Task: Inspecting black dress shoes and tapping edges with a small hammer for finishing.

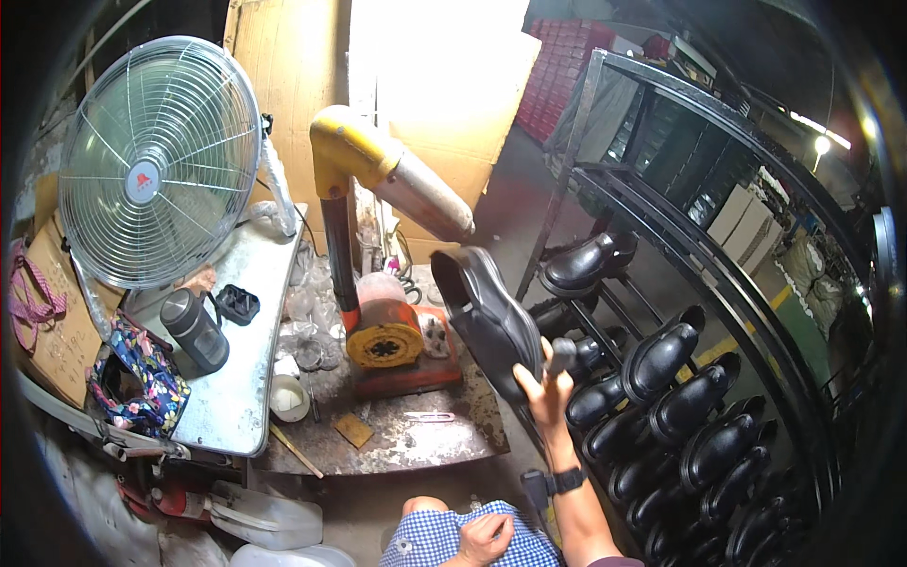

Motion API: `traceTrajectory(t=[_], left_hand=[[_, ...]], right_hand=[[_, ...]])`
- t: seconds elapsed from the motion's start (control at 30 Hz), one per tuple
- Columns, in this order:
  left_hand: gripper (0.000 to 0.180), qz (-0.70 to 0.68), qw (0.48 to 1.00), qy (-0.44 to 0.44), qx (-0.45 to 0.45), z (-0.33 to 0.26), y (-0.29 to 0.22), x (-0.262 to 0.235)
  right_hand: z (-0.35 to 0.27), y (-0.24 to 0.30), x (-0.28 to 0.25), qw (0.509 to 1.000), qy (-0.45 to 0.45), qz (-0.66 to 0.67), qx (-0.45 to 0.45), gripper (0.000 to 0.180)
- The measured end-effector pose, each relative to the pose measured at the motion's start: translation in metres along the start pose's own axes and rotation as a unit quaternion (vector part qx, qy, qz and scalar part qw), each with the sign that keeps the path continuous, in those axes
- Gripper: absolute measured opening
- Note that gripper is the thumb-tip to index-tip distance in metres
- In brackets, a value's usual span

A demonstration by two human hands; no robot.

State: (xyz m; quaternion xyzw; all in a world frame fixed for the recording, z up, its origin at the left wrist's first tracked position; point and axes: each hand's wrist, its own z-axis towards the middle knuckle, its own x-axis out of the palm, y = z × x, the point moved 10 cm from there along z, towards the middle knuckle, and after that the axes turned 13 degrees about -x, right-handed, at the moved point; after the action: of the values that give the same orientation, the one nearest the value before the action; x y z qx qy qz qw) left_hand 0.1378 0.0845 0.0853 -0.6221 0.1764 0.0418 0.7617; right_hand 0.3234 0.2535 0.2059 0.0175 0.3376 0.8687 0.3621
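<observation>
My right hand (546, 389) grips a black leather shoe (493, 317) at its lower end and holds it raised and tilted. A grey stub (563, 353) shows beside its fingers. The shoe is just below the open metal nozzle (435, 197) of a hot-air blower with a bent yellow pipe (351, 140); I cannot tell whether they touch. In front of my lap, over a blue checked apron (425, 541), my left hand (486, 539) is loosely closed, and nothing shows in it.
On the right stands a dark metal rack (652, 203) with several black shoes (661, 364). The worn bench (397, 454) carries the blower's red base, a white cup (288, 397) and tweezers (430, 417). At left are a large fan (156, 170), a bottle (196, 331) and a floral bag (142, 378).
</observation>
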Motion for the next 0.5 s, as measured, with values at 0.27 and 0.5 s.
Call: traceTrajectory(t=[0.27,0.5], left_hand=[[0.005,-0.066,0.997,0.012,-0.031,0.014,0.005,0.003],[0.004,-0.03,0.999,-0.011,0.026,0.012,-0.013,0.006]], right_hand=[[-0.111,0.036,-0.084,0.976,-0.052,0.132,0.165,0.059],[-0.098,0.03,-0.134,0.925,-0.343,0.097,0.129,0.054]])
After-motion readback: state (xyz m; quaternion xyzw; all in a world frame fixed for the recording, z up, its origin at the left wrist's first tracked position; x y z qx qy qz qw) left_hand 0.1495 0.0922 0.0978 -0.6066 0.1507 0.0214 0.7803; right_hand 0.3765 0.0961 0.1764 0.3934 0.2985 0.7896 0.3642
